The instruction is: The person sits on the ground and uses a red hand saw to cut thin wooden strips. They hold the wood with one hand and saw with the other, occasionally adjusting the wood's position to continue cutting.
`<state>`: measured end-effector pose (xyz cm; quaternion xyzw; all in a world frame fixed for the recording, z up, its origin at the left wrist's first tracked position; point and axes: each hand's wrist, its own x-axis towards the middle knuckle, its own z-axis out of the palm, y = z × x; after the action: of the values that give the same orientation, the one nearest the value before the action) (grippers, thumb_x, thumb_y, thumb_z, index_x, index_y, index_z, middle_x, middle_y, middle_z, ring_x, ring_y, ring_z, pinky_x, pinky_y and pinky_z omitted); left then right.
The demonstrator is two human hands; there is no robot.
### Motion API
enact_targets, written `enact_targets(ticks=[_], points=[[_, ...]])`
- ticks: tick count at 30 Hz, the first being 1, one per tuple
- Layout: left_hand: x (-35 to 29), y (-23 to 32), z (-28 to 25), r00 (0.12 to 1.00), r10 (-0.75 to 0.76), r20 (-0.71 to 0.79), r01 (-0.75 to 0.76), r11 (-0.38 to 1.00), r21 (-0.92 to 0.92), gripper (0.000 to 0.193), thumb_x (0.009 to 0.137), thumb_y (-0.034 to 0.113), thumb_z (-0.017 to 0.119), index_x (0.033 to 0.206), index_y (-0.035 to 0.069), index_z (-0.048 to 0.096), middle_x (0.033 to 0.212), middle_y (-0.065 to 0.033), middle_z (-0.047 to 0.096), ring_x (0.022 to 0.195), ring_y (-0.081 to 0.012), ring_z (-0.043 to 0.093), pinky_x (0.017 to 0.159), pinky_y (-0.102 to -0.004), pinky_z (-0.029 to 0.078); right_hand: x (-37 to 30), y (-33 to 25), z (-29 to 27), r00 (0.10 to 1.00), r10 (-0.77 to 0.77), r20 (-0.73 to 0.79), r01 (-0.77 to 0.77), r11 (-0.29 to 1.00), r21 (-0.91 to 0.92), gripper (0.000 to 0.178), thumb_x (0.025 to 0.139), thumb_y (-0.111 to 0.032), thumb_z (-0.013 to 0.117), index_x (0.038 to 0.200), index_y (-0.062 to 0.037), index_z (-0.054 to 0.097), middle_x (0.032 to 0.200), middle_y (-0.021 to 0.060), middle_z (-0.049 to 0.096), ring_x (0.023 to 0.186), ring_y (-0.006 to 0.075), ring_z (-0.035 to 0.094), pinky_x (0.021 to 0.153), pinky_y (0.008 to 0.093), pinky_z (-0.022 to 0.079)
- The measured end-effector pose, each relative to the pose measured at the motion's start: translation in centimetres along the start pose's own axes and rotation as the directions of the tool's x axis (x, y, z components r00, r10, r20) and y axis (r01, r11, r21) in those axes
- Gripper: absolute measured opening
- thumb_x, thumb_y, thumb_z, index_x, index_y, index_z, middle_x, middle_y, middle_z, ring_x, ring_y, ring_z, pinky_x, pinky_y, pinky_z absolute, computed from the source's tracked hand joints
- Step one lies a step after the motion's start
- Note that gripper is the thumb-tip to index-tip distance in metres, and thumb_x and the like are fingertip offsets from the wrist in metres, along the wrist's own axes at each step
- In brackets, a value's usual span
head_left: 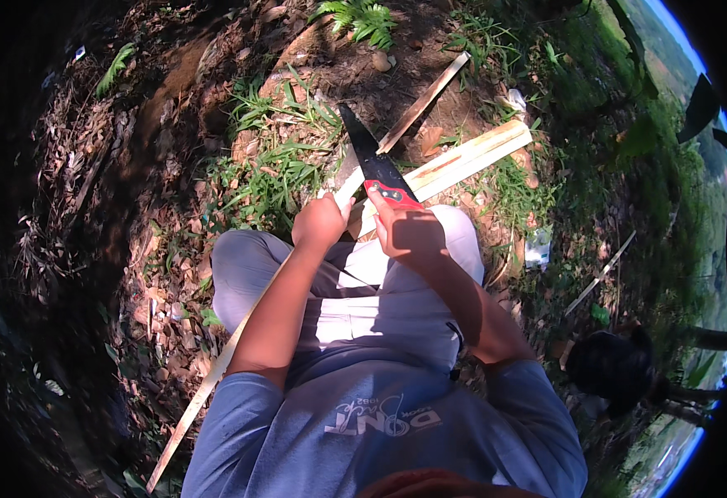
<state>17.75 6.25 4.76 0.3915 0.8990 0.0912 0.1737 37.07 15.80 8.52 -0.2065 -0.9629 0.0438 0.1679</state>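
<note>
Left hand [318, 224] and right hand [413, 232] are close together in the head view, just beyond the seated person's lap, and both are gripping. The left is closed around a long, thin wooden strip [201, 400], its thumb laid along the wood; the strip runs from the lower left, past the left forearm, up to the hand and a little beyond it. The right is wrapped around the red handle of a saw [368, 148], with the index finger stretched forward along the grip. The saw's black blade points away and slightly left, lying across the line of the strip just past the left hand. On the far side of the blade a narrow length of wood [424, 101] carries on in much the same direction; whether it is one piece with the strip, I cannot tell. Wider pale boards [479, 159] lie side by side to the right, slanting in beneath the saw handle and the right hand. The legs, in light trousers [247, 266], are folded on the ground. Around them are green grass [284, 183], dry leaves, a fern [365, 21] and, off to the right, a thin stick [602, 272].
</note>
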Motion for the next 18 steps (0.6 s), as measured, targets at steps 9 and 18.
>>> enact_targets(ticks=[9,18], points=[[0.3,0.2,0.0,1.0,0.003,-0.007,-0.003,1.0,0.02,0.061,0.107,0.062,0.056,0.108,0.005,0.076,0.097,-0.0219,0.081,0.093,-0.0404,0.081,0.082,-0.0523,0.065,3.9,2.0,4.5,0.996,-0.072,0.043,0.072,0.997,0.008,0.057,0.096,-0.015,0.064,0.152,-0.0069,0.063,0.077,0.0126,0.075,0.067,0.0327,0.074,0.063,0.0471,0.06],[0.1,0.5,-0.8,0.998,-0.055,0.039,0.055,0.998,-0.007,0.062,0.106,0.064,0.056,0.112,0.007,0.078,0.102,-0.0204,0.081,0.099,-0.0397,0.08,0.086,-0.0513,0.064,-4.1,3.2,-3.5,0.938,0.163,0.307,-0.27,0.898,0.349,0.061,0.098,-0.015,0.065,0.158,-0.0112,0.053,0.077,0.0129,0.072,0.07,0.0337,0.072,0.063,0.048,0.056]])
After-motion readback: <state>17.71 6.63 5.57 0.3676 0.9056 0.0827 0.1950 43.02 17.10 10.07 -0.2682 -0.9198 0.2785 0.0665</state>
